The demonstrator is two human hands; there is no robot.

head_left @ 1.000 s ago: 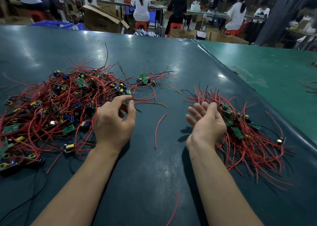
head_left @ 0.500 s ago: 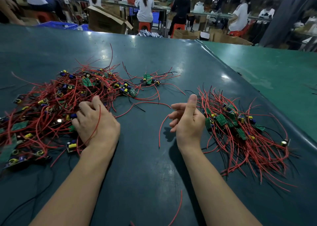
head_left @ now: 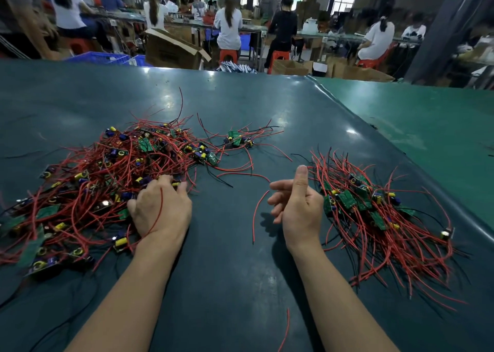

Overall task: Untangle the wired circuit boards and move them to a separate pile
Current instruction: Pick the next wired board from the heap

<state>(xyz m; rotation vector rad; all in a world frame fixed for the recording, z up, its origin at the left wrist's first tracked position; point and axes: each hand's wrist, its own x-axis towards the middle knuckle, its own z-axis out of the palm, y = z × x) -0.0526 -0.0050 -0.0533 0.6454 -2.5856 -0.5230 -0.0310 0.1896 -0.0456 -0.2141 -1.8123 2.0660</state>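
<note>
A big tangled pile of wired circuit boards, green boards with red and black leads, lies on the left of the dark green table. My left hand lies palm down on that pile's right edge. Its fingers curl down into the wires and grip a board there, and one red lead runs across the back of the hand. A smaller sorted pile lies on the right. My right hand hovers just left of it, thumb up, fingers loosely curled, holding nothing.
One wired board lies apart behind the big pile. Loose red wires lie between my hands and near the front edge. A lighter green table adjoins on the right. Several seated workers and cardboard boxes fill the background.
My left hand dropped onto the tangled pile and curled its fingers into it. My right hand drew back from the sorted pile and turned thumb up, fingers loosely curled.
</note>
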